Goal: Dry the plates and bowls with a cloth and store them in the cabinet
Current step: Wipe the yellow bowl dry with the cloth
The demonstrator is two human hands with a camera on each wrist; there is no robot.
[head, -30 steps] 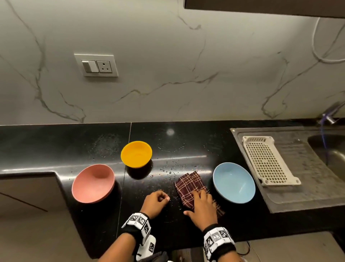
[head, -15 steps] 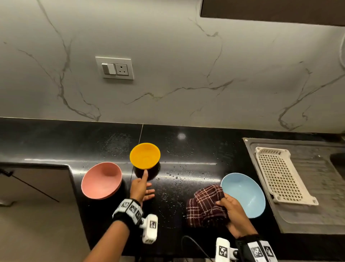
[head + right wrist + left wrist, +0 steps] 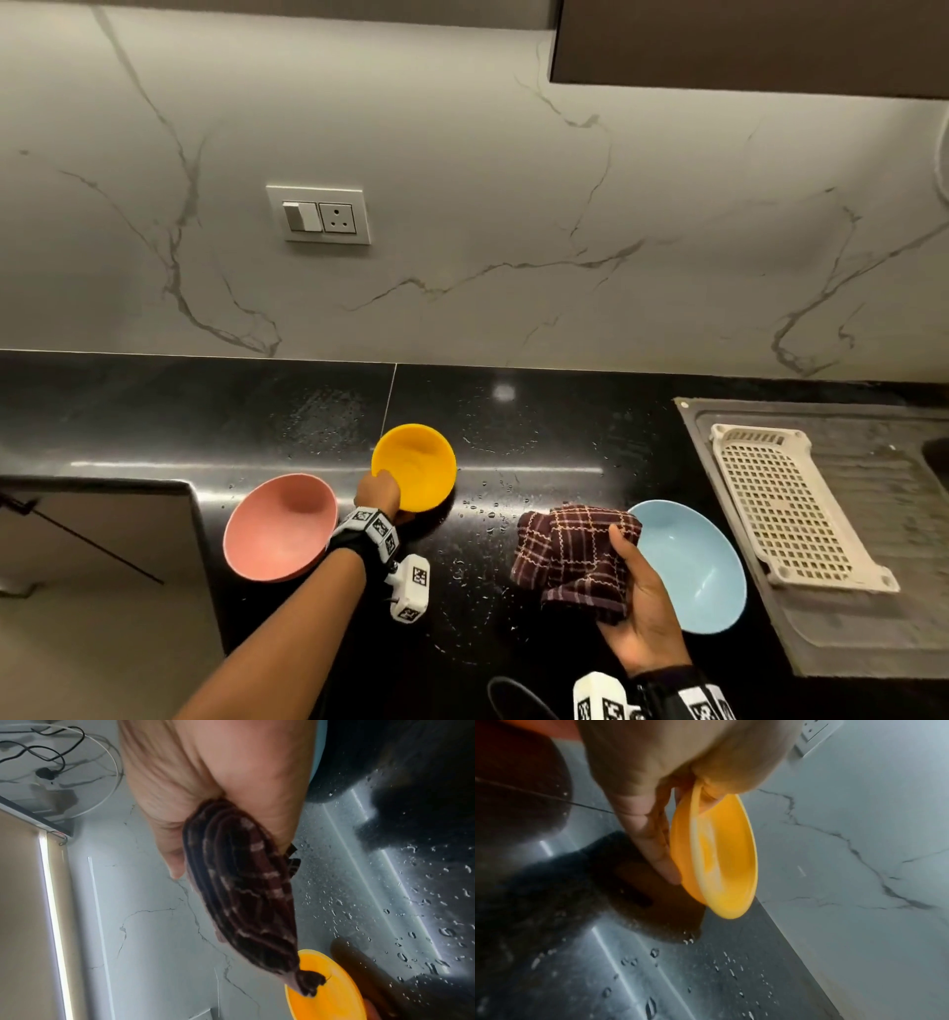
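Note:
My left hand (image 3: 380, 496) grips the near rim of the yellow bowl (image 3: 418, 465), thumb inside and fingers (image 3: 654, 845) under it; the yellow bowl (image 3: 718, 862) is tilted up off the wet black counter (image 3: 513, 431). My right hand (image 3: 642, 611) holds a folded dark checked cloth (image 3: 570, 555) above the counter, between the yellow bowl and a blue bowl (image 3: 693, 565). In the right wrist view the cloth (image 3: 246, 892) hangs from my fingers, with the yellow bowl (image 3: 329, 990) beyond it. A pink bowl (image 3: 280, 524) sits left of my left wrist.
A white perforated drain tray (image 3: 791, 503) lies on the steel sink drainboard (image 3: 873, 616) at the right. A dark upper cabinet (image 3: 744, 46) hangs at top right. The marble wall carries a switch and socket plate (image 3: 318, 215). Water drops dot the counter.
My left hand reached from the counter to the yellow bowl, took its rim and tilted it up. My right hand picked the cloth up off the counter and raised it.

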